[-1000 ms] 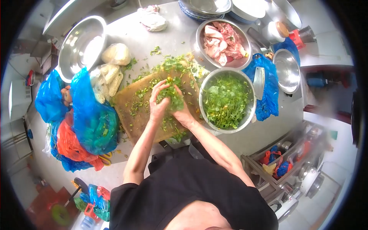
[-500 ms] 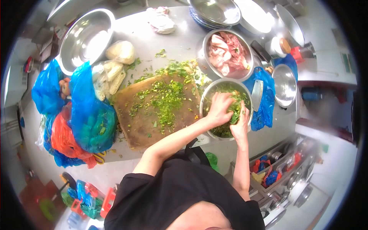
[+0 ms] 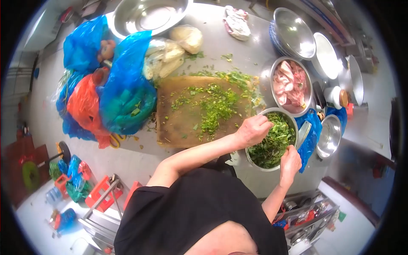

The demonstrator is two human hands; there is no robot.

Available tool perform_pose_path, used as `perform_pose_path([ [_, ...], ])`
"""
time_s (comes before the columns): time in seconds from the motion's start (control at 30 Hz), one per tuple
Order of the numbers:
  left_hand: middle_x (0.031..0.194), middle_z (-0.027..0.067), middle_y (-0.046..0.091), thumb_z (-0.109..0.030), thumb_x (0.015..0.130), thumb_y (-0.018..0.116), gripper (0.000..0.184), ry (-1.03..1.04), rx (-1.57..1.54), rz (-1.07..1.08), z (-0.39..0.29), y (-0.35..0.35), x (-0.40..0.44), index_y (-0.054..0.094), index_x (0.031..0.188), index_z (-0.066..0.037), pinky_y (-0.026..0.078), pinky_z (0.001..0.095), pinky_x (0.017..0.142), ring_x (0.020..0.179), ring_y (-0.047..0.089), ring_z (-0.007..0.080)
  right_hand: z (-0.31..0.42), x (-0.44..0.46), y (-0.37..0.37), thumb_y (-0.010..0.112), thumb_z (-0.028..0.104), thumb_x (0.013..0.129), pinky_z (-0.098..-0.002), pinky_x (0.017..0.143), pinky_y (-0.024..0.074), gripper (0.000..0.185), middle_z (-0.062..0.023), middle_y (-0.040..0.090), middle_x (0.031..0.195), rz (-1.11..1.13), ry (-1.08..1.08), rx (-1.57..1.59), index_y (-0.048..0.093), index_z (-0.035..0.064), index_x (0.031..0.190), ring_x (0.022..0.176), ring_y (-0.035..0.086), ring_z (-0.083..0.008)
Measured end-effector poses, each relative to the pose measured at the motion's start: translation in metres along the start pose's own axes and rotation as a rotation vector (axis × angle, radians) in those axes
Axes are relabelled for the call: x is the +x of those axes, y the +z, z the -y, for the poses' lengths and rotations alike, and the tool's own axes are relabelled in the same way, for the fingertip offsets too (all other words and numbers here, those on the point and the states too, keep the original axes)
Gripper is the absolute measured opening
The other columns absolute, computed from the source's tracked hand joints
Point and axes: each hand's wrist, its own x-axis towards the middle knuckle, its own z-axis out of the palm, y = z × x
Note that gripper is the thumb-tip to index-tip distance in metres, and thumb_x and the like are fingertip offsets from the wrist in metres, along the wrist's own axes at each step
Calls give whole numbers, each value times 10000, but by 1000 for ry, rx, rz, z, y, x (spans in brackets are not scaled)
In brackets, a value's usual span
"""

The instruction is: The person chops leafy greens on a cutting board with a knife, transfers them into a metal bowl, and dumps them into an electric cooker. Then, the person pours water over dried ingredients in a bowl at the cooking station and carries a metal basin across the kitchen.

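Note:
A metal bowl full of chopped leafy greens stands at the right of the table. My left hand is closed over the bowl's left rim, fingertips curled above the greens; whatever they pinch is hidden. At the lower right rim, my right hand is closed with its fingers on the bowl's edge. Left of the bowl lies a wooden cutting board strewn with chopped green herbs. Just behind the bowl, a second metal bowl holds raw meat. A cleaver lies right of the greens.
Blue plastic bags and a red bag crowd the table's left. A large metal basin, a bag of pale food and a crumpled cloth are at the back. Stacked bowls and a small metal bowl are at right.
Both hands have come up out of the greens and moved apart to opposite sides of the bowl. The view has turned, shifting the table's things.

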Motion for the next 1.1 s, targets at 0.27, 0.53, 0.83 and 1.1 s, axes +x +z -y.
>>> perform_pose_path([
  [0.27, 1366, 211, 536, -200, 831, 718, 383, 282, 454, -451, 17, -56, -59, 656, 1167, -28, 393, 533, 1100, 1308, 468, 420, 118, -8, 2, 646, 152, 906, -409, 878, 516, 181, -135, 599, 1106, -556, -577, 222, 669, 62, 1060, 1065, 555, -320],
  [0.53, 1613, 261, 214, -120, 865, 666, 769, -253, 861, -485, 83, -140, -223, 292, 1507, 80, 221, 516, 1220, 1499, 193, 454, 228, -47, 115, 641, 195, 921, -441, 1215, 295, 743, -261, 276, 1583, 168, -1590, 644, 280, -87, 1507, 1502, 236, -381],
  [0.83, 1616, 307, 151, -455, 906, 617, 903, -459, 976, -294, 101, -133, -170, 269, 1492, 137, 87, 587, 1221, 1512, 71, 486, 219, -1, 119, 533, 419, 986, -489, 1131, 385, 799, -208, 154, 1654, 80, -1016, 315, 215, -42, 1555, 1508, 228, -383],
  [1.1, 1607, 352, 107, -510, 928, 577, 933, -151, 811, -342, 119, -70, -36, 236, 1508, 136, 58, 567, 1233, 1509, 39, 504, 175, -4, 78, 598, 70, 930, -460, 1025, 470, 444, -219, 502, 1365, -262, -639, 819, 515, -37, 1352, 1250, 520, -402],
])
